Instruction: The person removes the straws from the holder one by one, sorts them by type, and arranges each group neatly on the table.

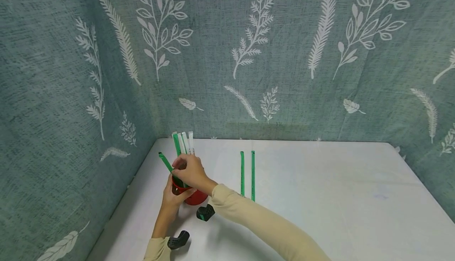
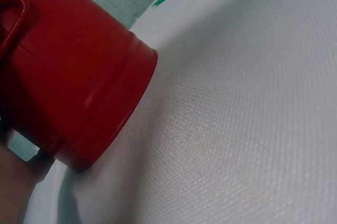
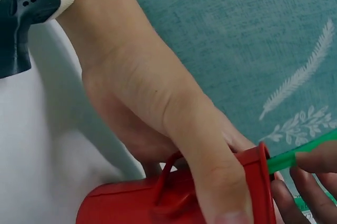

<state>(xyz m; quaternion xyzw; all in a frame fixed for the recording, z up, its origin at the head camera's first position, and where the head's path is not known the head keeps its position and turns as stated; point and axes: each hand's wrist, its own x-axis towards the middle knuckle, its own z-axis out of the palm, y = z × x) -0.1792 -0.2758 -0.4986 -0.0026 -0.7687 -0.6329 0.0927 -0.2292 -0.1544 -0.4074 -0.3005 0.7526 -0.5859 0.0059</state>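
Note:
A red metal cup with a side handle [image 1: 196,198] leans tilted over the white table at the left. My left hand [image 1: 173,201] grips it around its side; in the left wrist view the red cup [image 2: 84,71] fills the upper left. At the cup's mouth, my right hand [image 1: 192,172] pinches a thin green straw-like stick [image 1: 165,161]. The right wrist view shows this green stick [image 3: 287,161] with its lower end inside the rim. Several green and white sticks [image 1: 191,140] stick out of the cup behind my right hand. Their lower ends are hidden.
Two more green sticks [image 1: 253,174] lie parallel on the white table [image 1: 320,198], right of the cup. A green-blue cloth [image 1: 220,47] with white leaf prints hangs behind and at the left. Dark wrist-worn devices [image 1: 179,240] sit at both wrists.

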